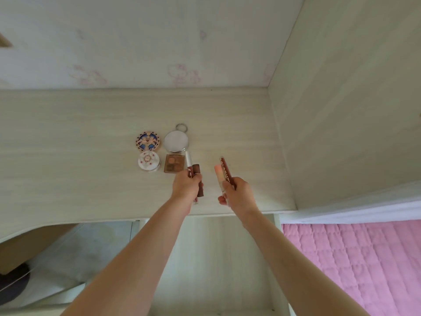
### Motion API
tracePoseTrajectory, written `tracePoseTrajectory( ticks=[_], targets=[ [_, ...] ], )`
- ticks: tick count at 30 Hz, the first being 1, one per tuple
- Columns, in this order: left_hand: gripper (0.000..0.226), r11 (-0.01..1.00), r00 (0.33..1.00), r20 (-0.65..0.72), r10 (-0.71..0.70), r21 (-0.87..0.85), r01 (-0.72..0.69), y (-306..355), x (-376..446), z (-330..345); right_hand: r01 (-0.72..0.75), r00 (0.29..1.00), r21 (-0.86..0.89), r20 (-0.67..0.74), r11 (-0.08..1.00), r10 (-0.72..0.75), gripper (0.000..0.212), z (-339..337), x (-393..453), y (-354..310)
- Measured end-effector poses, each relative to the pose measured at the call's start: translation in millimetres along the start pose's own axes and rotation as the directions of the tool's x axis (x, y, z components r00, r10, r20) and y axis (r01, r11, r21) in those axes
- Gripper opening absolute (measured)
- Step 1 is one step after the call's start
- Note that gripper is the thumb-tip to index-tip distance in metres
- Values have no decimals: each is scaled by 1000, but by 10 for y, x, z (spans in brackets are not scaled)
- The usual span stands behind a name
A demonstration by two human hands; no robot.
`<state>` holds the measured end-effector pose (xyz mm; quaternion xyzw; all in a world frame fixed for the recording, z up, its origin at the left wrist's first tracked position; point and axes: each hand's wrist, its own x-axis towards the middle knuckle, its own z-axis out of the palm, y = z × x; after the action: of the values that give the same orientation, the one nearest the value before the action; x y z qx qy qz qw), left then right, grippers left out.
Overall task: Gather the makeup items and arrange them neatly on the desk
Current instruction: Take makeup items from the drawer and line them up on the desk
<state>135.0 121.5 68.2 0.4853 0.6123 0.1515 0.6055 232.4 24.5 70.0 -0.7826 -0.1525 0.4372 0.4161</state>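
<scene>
Four items already grouped in a square block on the worktop (68, 137): patterned compact (148, 140), white compact (148, 161), round mirror (176, 141), brown palette (174, 166). Probably laid close together for neatness.

Left hand (186, 185): fingers curled round two tubes (196, 176), tips pointing toward the palette, just beside it.

Right hand (237, 193): fingers wrapped round two sticks (224, 173), held above bare worktop, apart from the block. Likely next for placement alongside.

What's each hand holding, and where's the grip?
Left hand: two brown tubes, gripped mid-length. Right hand: peach tube and brown stick, gripped at their lower ends.
</scene>
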Motion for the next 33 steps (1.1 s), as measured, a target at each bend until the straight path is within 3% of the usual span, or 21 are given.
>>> tracePoseTrajectory(
  ticks=[6, 11, 21, 33],
  targets=[
    [15, 957, 995, -49, 88, 281, -71, 277, 455, 167, -12, 998, -68, -57, 998, 8, 18, 122, 483, -251],
    [22, 906, 990, -39, 132, 410, -105, 429, 665, 307, -38, 996, -100, -90, 994, 29, 19, 198, 767, -375],
    [18, 891, 984, -69, 165, 437, -119, 562, 821, 423, -30, 993, -135, -115, 990, 14, 21, 294, 1000, -404],
    [22, 859, 982, -41, 183, 493, -140, 531, 797, 325, 60, 992, -447, -75, 892, -105, 25, 244, 989, -479]
  ],
)
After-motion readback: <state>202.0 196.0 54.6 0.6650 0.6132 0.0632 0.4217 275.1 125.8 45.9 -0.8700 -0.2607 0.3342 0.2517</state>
